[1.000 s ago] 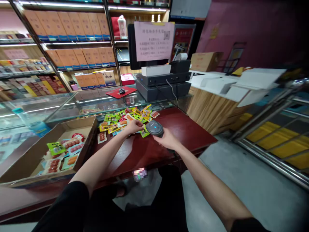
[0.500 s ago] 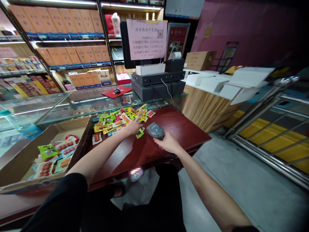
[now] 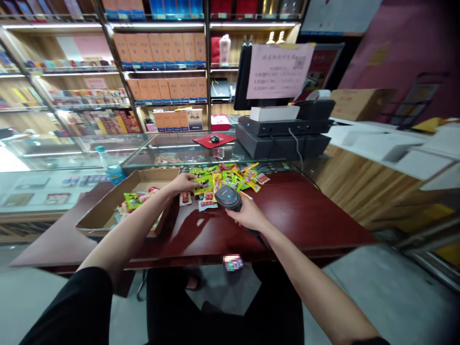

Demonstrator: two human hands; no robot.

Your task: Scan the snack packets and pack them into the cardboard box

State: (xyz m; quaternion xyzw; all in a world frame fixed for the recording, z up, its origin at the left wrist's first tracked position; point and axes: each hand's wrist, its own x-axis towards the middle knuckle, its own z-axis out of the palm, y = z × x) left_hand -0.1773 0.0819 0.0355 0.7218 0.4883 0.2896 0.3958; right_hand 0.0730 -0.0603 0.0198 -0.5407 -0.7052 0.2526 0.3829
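Observation:
In my right hand (image 3: 249, 215) is a dark grey barcode scanner (image 3: 229, 197), a small blue light showing on its top. My left hand (image 3: 184, 183) is closed on the edge of a green snack packet (image 3: 204, 184), at the left side of a pile of snack packets (image 3: 233, 179). The pile mixes green, yellow and clear wrappers, some with small sausages inside. Beside my left forearm an open cardboard box (image 3: 168, 173) holds several more packets, partly covered by the arm.
Everything rests on a dark red wooden table (image 3: 287, 215). Behind it runs a glass counter (image 3: 143, 155) with a red mouse pad (image 3: 204, 140) and a cash register (image 3: 280, 141). A bottle (image 3: 113, 170) stands past the box. Shelves of boxes line the wall.
The view has swung left. My left hand has moved from the pile's front right to its left side, nearer the box, with a green packet. My right hand still holds the scanner.

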